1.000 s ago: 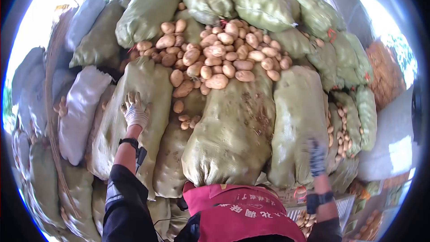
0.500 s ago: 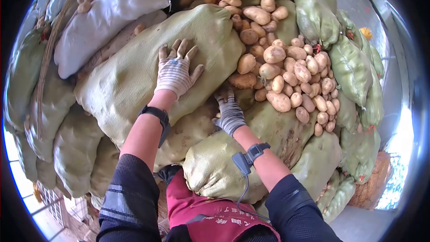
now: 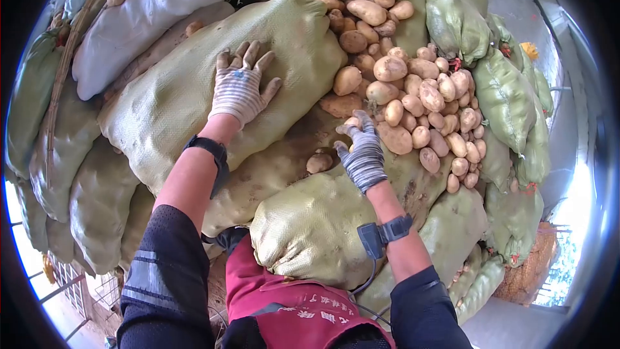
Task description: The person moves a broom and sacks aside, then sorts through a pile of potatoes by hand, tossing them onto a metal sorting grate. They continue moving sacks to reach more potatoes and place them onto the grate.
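Note:
Fingers spread, my left hand (image 3: 240, 90) lies flat on a large pale green woven sack (image 3: 174, 103). My right hand (image 3: 363, 155) is to the right of it, its gloved fingers curled round a small potato (image 3: 352, 124). Both hands wear striped grey-white gloves with dirty fingertips. Just beyond my right hand spreads a heap of loose potatoes (image 3: 433, 97). One potato (image 3: 320, 162) rests on the sacks to the left of my right hand. A tied, full sack (image 3: 310, 226) lies below my right hand, near my body.
Green sacks (image 3: 507, 100) tied with red string line the right side. A white sack (image 3: 155, 16) lies at the upper left, beside a long wooden pole (image 3: 64, 84). More full sacks (image 3: 103, 207) are stacked at the left. A metal wall (image 3: 516, 13) stands at the upper right.
My right hand has come out of the gap beside the large sack, moved right and taken hold of a small potato. A potato now shows near that gap. The whole view has shifted slightly.

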Action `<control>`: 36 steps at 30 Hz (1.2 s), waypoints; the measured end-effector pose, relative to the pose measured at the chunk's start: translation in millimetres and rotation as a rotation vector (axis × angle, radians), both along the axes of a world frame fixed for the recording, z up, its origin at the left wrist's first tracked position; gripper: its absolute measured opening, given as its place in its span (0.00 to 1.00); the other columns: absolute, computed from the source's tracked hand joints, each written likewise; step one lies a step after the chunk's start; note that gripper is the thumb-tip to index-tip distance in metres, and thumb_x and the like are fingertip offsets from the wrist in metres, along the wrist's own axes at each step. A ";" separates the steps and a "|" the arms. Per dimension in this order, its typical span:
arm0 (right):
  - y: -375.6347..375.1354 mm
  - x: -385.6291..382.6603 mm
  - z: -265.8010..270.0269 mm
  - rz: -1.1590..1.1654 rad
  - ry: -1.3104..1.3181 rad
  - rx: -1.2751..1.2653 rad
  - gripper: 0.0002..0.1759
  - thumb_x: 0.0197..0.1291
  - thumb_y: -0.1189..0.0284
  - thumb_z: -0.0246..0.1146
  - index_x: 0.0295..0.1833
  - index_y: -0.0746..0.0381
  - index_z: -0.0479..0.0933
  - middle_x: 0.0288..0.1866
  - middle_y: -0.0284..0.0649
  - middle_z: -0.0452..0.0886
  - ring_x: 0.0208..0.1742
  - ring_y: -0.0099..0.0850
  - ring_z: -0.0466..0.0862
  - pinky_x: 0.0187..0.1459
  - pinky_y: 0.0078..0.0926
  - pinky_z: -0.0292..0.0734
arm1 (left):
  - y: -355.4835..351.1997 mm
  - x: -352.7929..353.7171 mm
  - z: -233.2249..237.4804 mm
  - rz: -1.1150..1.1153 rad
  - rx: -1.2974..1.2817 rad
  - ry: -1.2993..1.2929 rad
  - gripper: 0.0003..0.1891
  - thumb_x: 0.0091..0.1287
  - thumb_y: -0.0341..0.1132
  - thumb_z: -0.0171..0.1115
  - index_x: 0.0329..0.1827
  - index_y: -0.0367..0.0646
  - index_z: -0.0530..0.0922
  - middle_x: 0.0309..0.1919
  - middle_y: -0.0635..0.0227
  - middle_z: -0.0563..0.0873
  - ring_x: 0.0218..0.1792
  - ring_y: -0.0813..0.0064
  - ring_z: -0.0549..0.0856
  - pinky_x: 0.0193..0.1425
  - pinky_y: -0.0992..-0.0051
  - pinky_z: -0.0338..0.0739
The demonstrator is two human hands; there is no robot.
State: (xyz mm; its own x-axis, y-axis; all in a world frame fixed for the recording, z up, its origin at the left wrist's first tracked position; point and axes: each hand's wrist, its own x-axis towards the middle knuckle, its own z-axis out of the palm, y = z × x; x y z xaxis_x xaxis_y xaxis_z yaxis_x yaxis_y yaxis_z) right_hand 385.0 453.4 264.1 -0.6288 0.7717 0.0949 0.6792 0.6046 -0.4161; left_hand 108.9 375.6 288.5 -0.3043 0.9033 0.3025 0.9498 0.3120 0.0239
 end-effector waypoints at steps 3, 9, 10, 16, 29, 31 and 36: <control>-7.3 -6.1 14.5 0.015 -0.514 -0.144 0.30 0.48 0.53 0.78 0.53 0.59 0.83 0.78 0.49 0.61 0.71 0.52 0.70 0.70 0.45 0.71 | 0.8 2.1 -0.9 0.015 -0.014 0.024 0.31 0.74 0.57 0.50 0.75 0.52 0.69 0.77 0.55 0.66 0.79 0.56 0.62 0.83 0.52 0.44; -32.6 -69.2 -76.3 -0.150 -0.963 -0.260 0.50 0.49 0.40 0.73 0.70 0.62 0.73 0.79 0.52 0.59 0.71 0.58 0.71 0.65 0.51 0.74 | -0.1 3.6 -2.9 0.008 -0.009 0.032 0.31 0.74 0.56 0.50 0.75 0.52 0.69 0.77 0.56 0.66 0.79 0.57 0.62 0.83 0.51 0.44; -26.7 -69.8 -87.7 -0.190 -0.972 -0.233 0.51 0.51 0.40 0.71 0.71 0.65 0.72 0.80 0.53 0.57 0.70 0.58 0.72 0.65 0.51 0.74 | 0.4 3.0 -0.9 0.020 -0.003 0.023 0.31 0.74 0.56 0.51 0.75 0.52 0.69 0.78 0.56 0.66 0.79 0.57 0.62 0.83 0.51 0.44; -13.9 -51.5 -4.8 0.038 -0.918 -0.297 0.41 0.57 0.47 0.66 0.70 0.63 0.74 0.76 0.59 0.65 0.68 0.54 0.76 0.66 0.46 0.74 | 0.6 3.8 2.1 0.010 -0.009 0.001 0.31 0.73 0.56 0.52 0.75 0.51 0.70 0.78 0.58 0.66 0.79 0.58 0.61 0.82 0.50 0.45; -28.6 2.7 -13.9 0.003 0.068 -0.539 0.21 0.50 0.63 0.76 0.47 0.62 0.84 0.49 0.50 0.86 0.52 0.45 0.86 0.56 0.39 0.81 | 2.2 2.6 -4.0 0.017 -0.022 0.110 0.31 0.73 0.56 0.51 0.74 0.51 0.70 0.77 0.56 0.67 0.78 0.56 0.63 0.81 0.49 0.47; -40.5 -38.7 7.0 0.207 -0.389 -0.542 0.23 0.49 0.64 0.75 0.50 0.61 0.83 0.51 0.50 0.87 0.52 0.44 0.87 0.55 0.38 0.81 | 1.0 3.1 -3.0 -0.003 0.023 0.073 0.31 0.73 0.56 0.52 0.74 0.51 0.71 0.76 0.56 0.68 0.78 0.56 0.63 0.80 0.49 0.47; -48.0 -86.7 16.8 0.530 -1.095 -0.393 0.33 0.44 0.61 0.76 0.58 0.63 0.82 0.53 0.46 0.88 0.52 0.42 0.88 0.54 0.41 0.83 | -0.8 2.5 2.4 0.047 -0.003 0.029 0.30 0.73 0.55 0.53 0.74 0.51 0.70 0.77 0.57 0.67 0.78 0.56 0.63 0.81 0.51 0.48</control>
State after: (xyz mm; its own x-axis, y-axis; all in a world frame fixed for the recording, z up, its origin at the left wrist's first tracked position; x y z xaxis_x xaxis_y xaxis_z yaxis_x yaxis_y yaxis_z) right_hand 298.3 405.4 280.9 -0.4714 0.2621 -0.8421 0.4942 0.8693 -0.0061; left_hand 111.4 374.8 290.9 -0.3379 0.8891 0.3088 0.9342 0.3567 -0.0047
